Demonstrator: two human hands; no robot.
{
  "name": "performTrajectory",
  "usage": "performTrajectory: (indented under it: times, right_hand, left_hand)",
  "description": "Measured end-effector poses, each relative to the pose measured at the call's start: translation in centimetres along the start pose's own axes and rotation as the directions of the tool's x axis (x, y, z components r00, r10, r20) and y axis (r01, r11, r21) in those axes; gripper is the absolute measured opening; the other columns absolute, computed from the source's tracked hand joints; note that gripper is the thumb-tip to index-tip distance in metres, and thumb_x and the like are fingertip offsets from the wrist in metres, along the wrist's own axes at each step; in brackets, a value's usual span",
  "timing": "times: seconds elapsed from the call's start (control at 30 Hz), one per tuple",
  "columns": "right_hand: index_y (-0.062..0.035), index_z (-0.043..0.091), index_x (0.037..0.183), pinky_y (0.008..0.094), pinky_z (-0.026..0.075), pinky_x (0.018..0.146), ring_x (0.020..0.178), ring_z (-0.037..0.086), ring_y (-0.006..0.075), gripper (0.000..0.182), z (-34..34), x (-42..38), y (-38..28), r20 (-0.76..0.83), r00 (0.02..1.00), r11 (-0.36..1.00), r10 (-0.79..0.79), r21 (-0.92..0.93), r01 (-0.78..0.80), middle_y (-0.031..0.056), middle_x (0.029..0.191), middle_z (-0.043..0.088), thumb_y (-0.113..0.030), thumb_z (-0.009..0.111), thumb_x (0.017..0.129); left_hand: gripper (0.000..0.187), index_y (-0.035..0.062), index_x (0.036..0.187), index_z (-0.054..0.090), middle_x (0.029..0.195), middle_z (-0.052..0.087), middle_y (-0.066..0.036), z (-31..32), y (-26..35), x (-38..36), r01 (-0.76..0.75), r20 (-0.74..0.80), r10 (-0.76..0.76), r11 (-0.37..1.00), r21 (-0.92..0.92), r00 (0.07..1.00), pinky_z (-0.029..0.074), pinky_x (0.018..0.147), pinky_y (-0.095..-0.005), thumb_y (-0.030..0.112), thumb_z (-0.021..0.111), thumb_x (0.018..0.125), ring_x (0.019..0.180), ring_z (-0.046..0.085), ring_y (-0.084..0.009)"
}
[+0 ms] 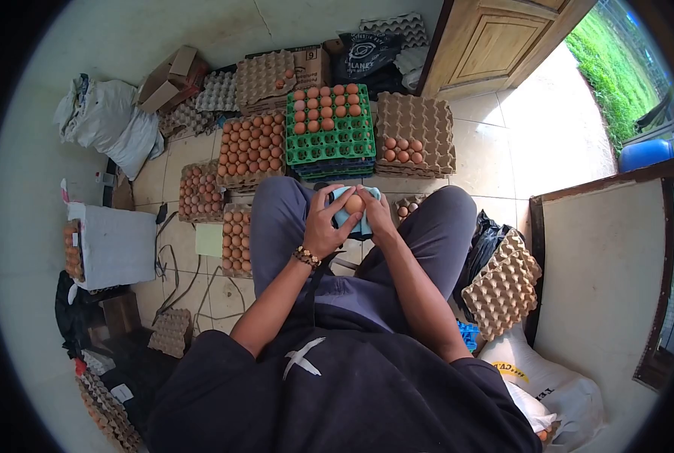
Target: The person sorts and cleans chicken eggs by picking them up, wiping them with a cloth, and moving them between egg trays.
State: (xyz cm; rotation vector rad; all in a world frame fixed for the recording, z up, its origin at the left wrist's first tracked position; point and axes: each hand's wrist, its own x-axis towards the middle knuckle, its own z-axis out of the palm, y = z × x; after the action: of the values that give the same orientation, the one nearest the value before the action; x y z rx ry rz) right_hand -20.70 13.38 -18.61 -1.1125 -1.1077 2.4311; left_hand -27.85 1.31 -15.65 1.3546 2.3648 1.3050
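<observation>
Between my knees, both hands meet around one brown egg. My left hand, with a beaded bracelet at the wrist, curls its fingers over the egg's left side. From the other side my right hand closes on the egg and on a light blue cloth, which lies under and around the egg. Just beyond stands a stack of green plastic egg trays, its back rows filled with brown eggs. To its right, a cardboard tray stack bears several eggs at the front left.
Full cardboard trays of eggs stand left of the green stack. A white foam box and loose straps lie farther left. Leaning trays and a white sack are at right. The wooden door stands ajar.
</observation>
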Motion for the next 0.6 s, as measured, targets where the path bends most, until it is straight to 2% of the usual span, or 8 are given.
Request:
performTrajectory:
  times: [0.07, 0.13, 0.17, 0.23, 0.33, 0.43, 0.53, 0.6]
  right_hand:
    - [-0.0010, 0.060, 0.107, 0.0278, 0.053, 0.063, 0.078, 0.063, 0.0133, 0.032, 0.0, 0.0, -0.2, 0.079, 0.997, 1.000, -0.021, -0.018, 0.022, 0.0067, 0.094, 0.062, -0.031, 0.059, 0.096]
    - [-0.0004, 0.063, 0.100, 0.0269, 0.050, 0.061, 0.074, 0.060, 0.0114, 0.033, -0.5, 0.4, -0.1, 0.224, 0.973, 0.997, -0.052, -0.037, 0.062, 0.0050, 0.088, 0.062, -0.032, 0.058, 0.097]
    - [-0.0006, 0.063, 0.100, 0.0268, 0.050, 0.061, 0.074, 0.060, 0.0111, 0.032, -0.5, 0.3, -0.1, 0.242, 0.970, 0.996, -0.037, -0.072, 0.056, 0.0049, 0.088, 0.062, -0.032, 0.057, 0.097]
    - [-0.0011, 0.063, 0.100, 0.0267, 0.049, 0.060, 0.073, 0.059, 0.0107, 0.032, -0.4, 0.2, -0.1, 0.278, 0.960, 0.989, -0.005, -0.141, 0.046, 0.0047, 0.087, 0.062, -0.032, 0.057, 0.097]
    - [-0.0018, 0.063, 0.097, 0.0258, 0.048, 0.059, 0.071, 0.058, 0.0093, 0.031, 0.9, -0.8, -0.4, 0.072, 0.997, 0.999, -0.025, -0.025, 0.026, 0.0029, 0.084, 0.061, -0.032, 0.056, 0.097]
    - [-0.0019, 0.062, 0.096, 0.0257, 0.048, 0.060, 0.070, 0.058, 0.0098, 0.031, 0.6, -0.4, 0.0, 0.045, 0.996, 0.997, -0.073, -0.025, 0.074, 0.0029, 0.085, 0.061, -0.032, 0.054, 0.098]
    - [-0.0029, 0.061, 0.092, 0.0273, 0.045, 0.057, 0.069, 0.055, 0.0093, 0.032, 0.7, -0.4, 0.0, -0.001, 0.997, 0.997, -0.072, -0.041, 0.072, 0.0024, 0.081, 0.060, -0.034, 0.054, 0.099]
    - [-0.0029, 0.060, 0.086, 0.0287, 0.041, 0.054, 0.065, 0.051, 0.0082, 0.036, 0.2, 0.4, 0.7, -0.019, 0.991, 0.985, -0.134, -0.112, 0.131, 0.0011, 0.075, 0.056, -0.036, 0.053, 0.100]
  left_hand:
    - [0.051, 0.0086, 0.124, 0.065, 0.122, 0.056, -0.013, -0.1, -0.2, 0.1, -0.001, -0.010, 0.001, 1.000, -0.011, 1.000, 0.043, 0.099, -0.0410, 0.027, 0.078, 0.078, 0.114, 0.053, -0.0314]
    - [0.050, 0.0073, 0.123, 0.066, 0.121, 0.056, -0.013, 0.4, -1.1, -0.2, 0.100, -0.019, -0.102, 0.989, -0.110, 0.995, 0.043, 0.099, -0.0406, 0.028, 0.078, 0.078, 0.115, 0.053, -0.0307]
    - [0.050, 0.0067, 0.122, 0.067, 0.121, 0.057, -0.013, 0.4, -1.2, -0.1, 0.148, -0.021, -0.153, 0.976, -0.159, 0.988, 0.043, 0.099, -0.0404, 0.028, 0.079, 0.078, 0.115, 0.053, -0.0304]
    - [0.051, 0.0060, 0.123, 0.065, 0.121, 0.057, -0.013, 0.2, -1.6, -0.3, 0.126, -0.009, -0.129, 0.982, -0.141, 0.992, 0.044, 0.098, -0.0399, 0.029, 0.078, 0.079, 0.114, 0.054, -0.0305]
    - [0.055, 0.0058, 0.126, 0.063, 0.119, 0.057, -0.013, -0.3, -0.8, -0.2, 0.053, 0.026, -0.050, 0.992, -0.115, 0.998, 0.044, 0.098, -0.0394, 0.029, 0.079, 0.079, 0.113, 0.055, -0.0308]
    - [0.056, 0.0058, 0.126, 0.063, 0.120, 0.059, -0.014, -0.4, -0.2, 0.1, 0.019, 0.046, -0.015, 0.995, -0.097, 0.999, 0.045, 0.098, -0.0387, 0.029, 0.079, 0.078, 0.113, 0.056, -0.0306]
    - [0.054, 0.0034, 0.123, 0.063, 0.120, 0.061, -0.014, -0.4, -0.2, 0.2, 0.005, 0.047, -0.001, 0.996, -0.089, 0.999, 0.045, 0.100, -0.0384, 0.026, 0.080, 0.077, 0.116, 0.058, -0.0310]
    - [0.052, 0.0020, 0.121, 0.063, 0.119, 0.064, -0.014, -0.4, -0.2, 0.5, -0.008, 0.018, 0.009, 0.997, -0.072, 1.000, 0.045, 0.099, -0.0379, 0.023, 0.081, 0.076, 0.116, 0.059, -0.0302]
